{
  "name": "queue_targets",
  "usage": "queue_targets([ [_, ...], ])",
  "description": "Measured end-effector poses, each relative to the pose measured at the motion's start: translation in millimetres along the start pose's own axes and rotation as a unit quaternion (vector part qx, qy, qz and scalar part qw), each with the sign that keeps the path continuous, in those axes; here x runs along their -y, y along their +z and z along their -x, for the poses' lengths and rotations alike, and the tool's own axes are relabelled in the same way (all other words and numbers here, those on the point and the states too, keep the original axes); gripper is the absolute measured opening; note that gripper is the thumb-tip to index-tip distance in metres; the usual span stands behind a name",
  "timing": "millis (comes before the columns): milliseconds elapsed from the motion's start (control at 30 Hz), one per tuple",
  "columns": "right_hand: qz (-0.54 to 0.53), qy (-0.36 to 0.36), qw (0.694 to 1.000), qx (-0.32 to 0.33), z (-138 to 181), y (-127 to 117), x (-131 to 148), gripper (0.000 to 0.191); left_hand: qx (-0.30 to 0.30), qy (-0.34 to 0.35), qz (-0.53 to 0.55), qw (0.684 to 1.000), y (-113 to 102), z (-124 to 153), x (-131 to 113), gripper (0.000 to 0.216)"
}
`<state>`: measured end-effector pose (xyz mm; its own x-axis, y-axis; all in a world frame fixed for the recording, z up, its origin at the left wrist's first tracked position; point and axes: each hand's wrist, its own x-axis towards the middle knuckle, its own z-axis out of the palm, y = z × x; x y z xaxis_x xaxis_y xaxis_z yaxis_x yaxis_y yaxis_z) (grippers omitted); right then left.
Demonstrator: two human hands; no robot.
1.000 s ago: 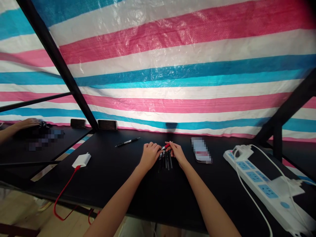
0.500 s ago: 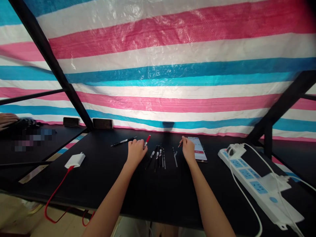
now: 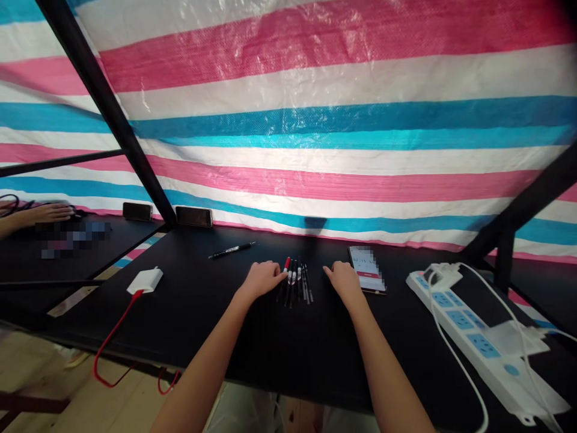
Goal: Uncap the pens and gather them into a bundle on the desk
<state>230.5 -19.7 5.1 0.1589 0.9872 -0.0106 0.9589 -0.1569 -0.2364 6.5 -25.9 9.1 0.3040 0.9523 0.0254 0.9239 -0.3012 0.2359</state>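
Observation:
A row of slim pens [image 3: 294, 279] lies close together on the black table, one with a red cap [image 3: 287, 263] at its left end, thinner dark sticks at its right. My left hand [image 3: 262, 279] rests on the tabletop just left of this row, its thumb against the red-capped pen and its fingers not wrapped round anything. To the right of the row, with a gap between, my right hand [image 3: 343, 278] lies low with its thumb stretched out toward the pens, nothing visible in it. A black pen [image 3: 232, 250] lies alone at an angle farther left.
A lit phone [image 3: 366, 267] lies beside my right hand. The white power strip [image 3: 469, 337] with plugs and cables fills the right side. At left are a white charger [image 3: 145, 281] with a red cable and a propped phone [image 3: 193, 217]. Another person's hand [image 3: 51, 212] shows far left.
The red-capped pen has left my left hand and lies with the others. The separate thin sticks at right now lie against the row. My right hand no longer shows a stick in its fingers.

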Motion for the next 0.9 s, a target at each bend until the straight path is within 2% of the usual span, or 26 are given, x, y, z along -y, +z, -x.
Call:
queue_targets([
  [100,0.023,-0.006,1.0,-0.002,3,-3,3,0.031,-0.003,0.008,0.005,1.0,0,1,-1,0.041],
  [233,0.047,0.019,0.997,-0.06,9,-18,-1,0.031,-0.003,0.013,0.005,1.0,1,1,-4,0.04],
  [333,0.081,0.043,0.995,-0.035,13,-29,-10,0.025,-0.009,0.015,0.0,1.0,4,0,-5,0.039],
  [400,0.099,0.046,0.994,0.012,13,-31,-13,0.019,-0.01,0.011,-0.005,1.0,5,0,-4,0.039],
  [500,0.107,0.025,0.993,0.047,13,-27,-11,0.017,-0.007,0.007,-0.008,1.0,3,0,-4,0.039],
  [800,-0.015,-0.034,0.998,0.054,12,-3,12,0.023,-0.028,0.066,0.013,0.997,8,-1,-11,0.037],
  [900,-0.021,-0.048,0.998,0.043,16,1,21,0.025,-0.037,0.081,0.011,0.996,12,-1,-15,0.037],
])
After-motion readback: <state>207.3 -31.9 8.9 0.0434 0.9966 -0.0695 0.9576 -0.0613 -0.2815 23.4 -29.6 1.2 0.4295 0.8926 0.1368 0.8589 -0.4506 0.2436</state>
